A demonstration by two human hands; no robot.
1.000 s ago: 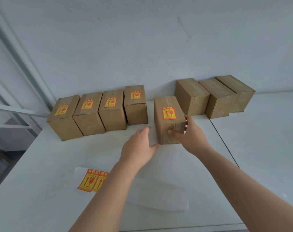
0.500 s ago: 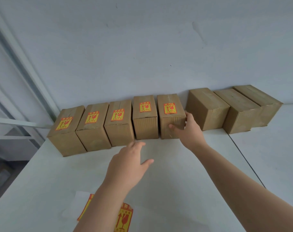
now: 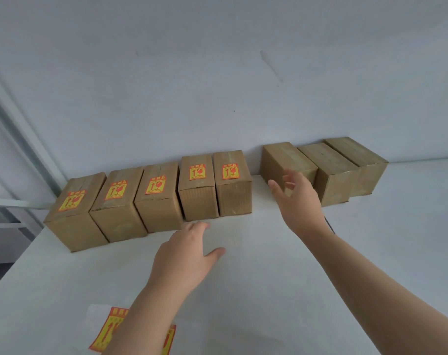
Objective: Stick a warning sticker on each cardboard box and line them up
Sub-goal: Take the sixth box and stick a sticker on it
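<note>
Where the white table point(image 3: 256, 290) meets the pale wall point(image 3: 217, 73), five stickered boxes stand side by side in a row: the first box point(image 3: 77, 219) at the far left, then the second box point(image 3: 118, 208), the third box point(image 3: 159, 201), the fourth box point(image 3: 197, 193) and the fifth box point(image 3: 233, 185), each carrying a yellow-and-red warning sticker on its top face, such as the one on the fifth box's sticker point(image 3: 230, 171). Near the bottom edge, loose stickers point(image 3: 110, 329) lie on a backing sheet, partly hidden by the left forearm. The left hand point(image 3: 184, 262) hovers palm-down over the table, fingers loosely spread and empty, its fingertips point(image 3: 199, 225) just short of the front of the fourth box, not touching it as far as I can tell. A gap of bare table separates the fifth box from three plain boxes to the right. The right hand point(image 3: 299, 201) is spread wide and holds nothing, its fingers point(image 3: 292, 175) in front of the nearest plain box point(image 3: 284, 160); whether they touch it cannot be told. Beside that box sit the middle plain box point(image 3: 333, 172) and the last plain box point(image 3: 363, 167), set against each other along the wall.
</note>
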